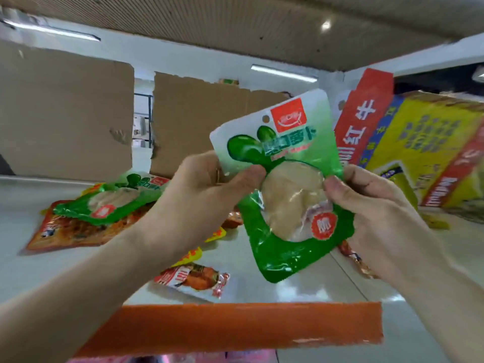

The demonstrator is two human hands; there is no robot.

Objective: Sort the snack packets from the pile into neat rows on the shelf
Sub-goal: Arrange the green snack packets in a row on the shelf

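Note:
A green and white snack packet [282, 179] with a pale filling is held upright above the shelf [31, 258]. My left hand [207, 184] pinches its left edge with thumb in front. My right hand [377, 205] pinches its right edge. On the shelf at left lies a second green packet [110, 200] on top of an orange-red packet [70, 231]. A small red and white packet [193, 280] lies near the shelf's front. Yellow-edged packets [190, 256] lie partly hidden under my left arm. Another red packet [356, 260] peeks out under my right hand.
A yellow, red and blue carton [424, 150] leans at the right of the shelf. Brown cardboard sheets [65, 113] stand along the back. An orange strip [235, 328] runs along the shelf's front edge. The shelf above [235, 27] is close overhead.

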